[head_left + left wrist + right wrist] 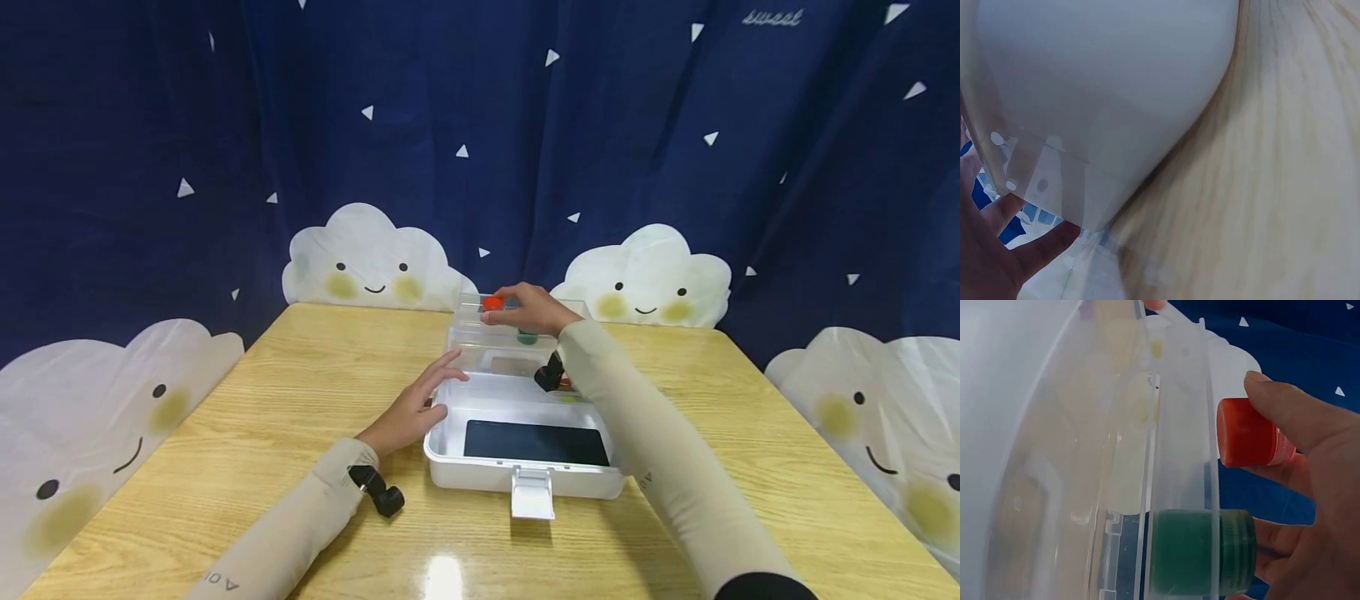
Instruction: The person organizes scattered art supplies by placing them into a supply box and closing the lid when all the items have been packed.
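Note:
My right hand (534, 308) pinches a small red jar (1246, 432) between thumb and fingers, over the far end of a clear plastic tray (465, 315). In the right wrist view a green jar (1186, 551) sits inside that tray, its ridged end above the wall. A white plastic box (487, 477) lies open in front of the tray, with a dark flat rectangle (536, 442) on its floor. My left hand (411, 412) rests at the box's left rim with its fingers spread. Close up in the left wrist view, the fingertips (1054, 242) are at the box's edge.
The box's front latch (532, 493) hangs down over the wooden table (330, 367). Small red and yellow-green items (567, 395) show partly behind my right forearm. A dark blue curtain (480, 167) with white cloud shapes hangs around the table.

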A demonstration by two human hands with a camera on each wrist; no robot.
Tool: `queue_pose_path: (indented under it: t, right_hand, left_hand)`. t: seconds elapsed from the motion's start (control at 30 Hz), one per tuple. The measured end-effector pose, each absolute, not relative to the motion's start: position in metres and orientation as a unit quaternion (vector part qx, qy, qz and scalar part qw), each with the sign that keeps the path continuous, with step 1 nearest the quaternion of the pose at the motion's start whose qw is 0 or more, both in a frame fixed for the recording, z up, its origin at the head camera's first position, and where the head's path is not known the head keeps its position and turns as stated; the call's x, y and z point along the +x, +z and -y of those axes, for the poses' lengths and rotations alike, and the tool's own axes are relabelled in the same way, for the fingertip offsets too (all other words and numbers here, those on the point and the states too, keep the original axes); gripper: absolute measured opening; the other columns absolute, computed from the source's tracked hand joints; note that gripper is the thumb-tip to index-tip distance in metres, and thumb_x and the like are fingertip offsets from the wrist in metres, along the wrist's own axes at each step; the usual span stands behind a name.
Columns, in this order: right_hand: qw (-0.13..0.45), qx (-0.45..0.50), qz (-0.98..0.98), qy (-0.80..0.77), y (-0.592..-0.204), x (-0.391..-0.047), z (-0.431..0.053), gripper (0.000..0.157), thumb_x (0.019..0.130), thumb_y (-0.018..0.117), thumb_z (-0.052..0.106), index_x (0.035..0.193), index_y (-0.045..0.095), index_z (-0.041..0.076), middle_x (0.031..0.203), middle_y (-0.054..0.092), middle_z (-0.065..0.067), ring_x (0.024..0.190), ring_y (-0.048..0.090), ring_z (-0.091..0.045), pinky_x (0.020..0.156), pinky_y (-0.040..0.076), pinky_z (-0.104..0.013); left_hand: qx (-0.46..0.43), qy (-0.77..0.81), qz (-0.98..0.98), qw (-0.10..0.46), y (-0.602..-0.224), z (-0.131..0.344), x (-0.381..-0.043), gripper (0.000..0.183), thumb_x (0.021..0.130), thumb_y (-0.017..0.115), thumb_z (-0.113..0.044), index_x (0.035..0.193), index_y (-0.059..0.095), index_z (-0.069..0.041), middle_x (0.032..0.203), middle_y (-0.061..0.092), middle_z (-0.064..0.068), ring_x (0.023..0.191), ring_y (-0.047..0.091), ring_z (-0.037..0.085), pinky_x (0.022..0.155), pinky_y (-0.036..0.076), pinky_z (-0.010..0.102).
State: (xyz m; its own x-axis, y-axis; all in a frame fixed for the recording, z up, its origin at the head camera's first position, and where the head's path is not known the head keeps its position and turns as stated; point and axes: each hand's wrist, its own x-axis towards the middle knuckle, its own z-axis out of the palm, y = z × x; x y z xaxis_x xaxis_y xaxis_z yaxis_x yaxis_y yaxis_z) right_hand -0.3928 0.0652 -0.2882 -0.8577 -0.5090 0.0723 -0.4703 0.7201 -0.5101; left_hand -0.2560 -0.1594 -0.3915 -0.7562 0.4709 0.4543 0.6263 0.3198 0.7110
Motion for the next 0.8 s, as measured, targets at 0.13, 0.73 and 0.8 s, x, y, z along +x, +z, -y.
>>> queue_pose_path:
  t: [0.13,0.73,0.8]
  right_hand:
    - [0.046,-0.251,-0.933,-0.252,-0.288,-0.394,-0.062,0.059,0.085,0.07,0.046,0.13,0.059,0.01,0.129,0.059,-0.009,0.115,0.051,-0.026,0.099,0.042,-0.047]
    - [0.068,-0.218,-0.951,-0.208,-0.289,-0.392,-0.053,0.062,0.084,0.07,0.047,0.133,0.058,0.012,0.133,0.056,-0.009,0.115,0.05,-0.026,0.099,0.042,-0.046]
    - [0.072,-0.21,-0.953,-0.205,-0.291,-0.392,-0.052,0.063,0.084,0.069,0.048,0.134,0.057,0.013,0.134,0.055,-0.009,0.114,0.05,-0.027,0.099,0.042,-0.047]
  left_hand:
    - [-0.341,-0.472,0.808,0.088,-0.392,0.159,-0.257,0.046,0.084,0.047,0.012,0.128,0.05,0.0,0.159,0.018,0.014,0.145,0.016,0.035,0.095,0.036,0.055]
    - [-0.341,-0.469,0.81,0.09,-0.392,0.16,-0.258,0.047,0.084,0.047,0.011,0.129,0.05,-0.002,0.159,0.019,0.015,0.145,0.016,0.034,0.093,0.037,0.053]
    - [-0.341,-0.468,0.81,0.091,-0.392,0.16,-0.258,0.047,0.084,0.047,0.011,0.128,0.05,-0.002,0.158,0.019,0.015,0.145,0.016,0.035,0.092,0.037,0.052]
